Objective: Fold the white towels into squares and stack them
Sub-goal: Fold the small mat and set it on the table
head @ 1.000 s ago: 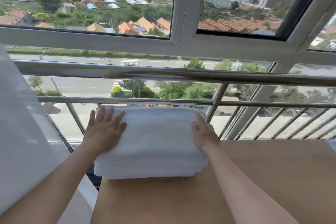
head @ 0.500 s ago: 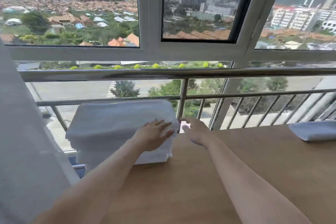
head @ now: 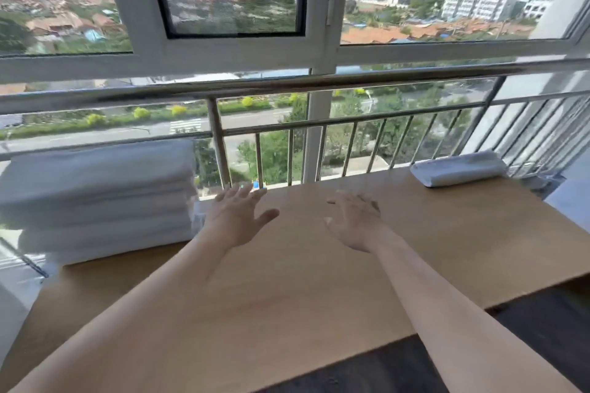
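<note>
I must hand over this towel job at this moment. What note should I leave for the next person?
The left hand is open and holds nothing, above the table beside the stack.
The right hand is open too, holding nothing, above the table.
The stack of folded white towels sits at the table's far left.
One towel lies apart at the far right, near the railing.
Done: the stack. Left, probably: fold that towel square and add it to the stack.
</note>
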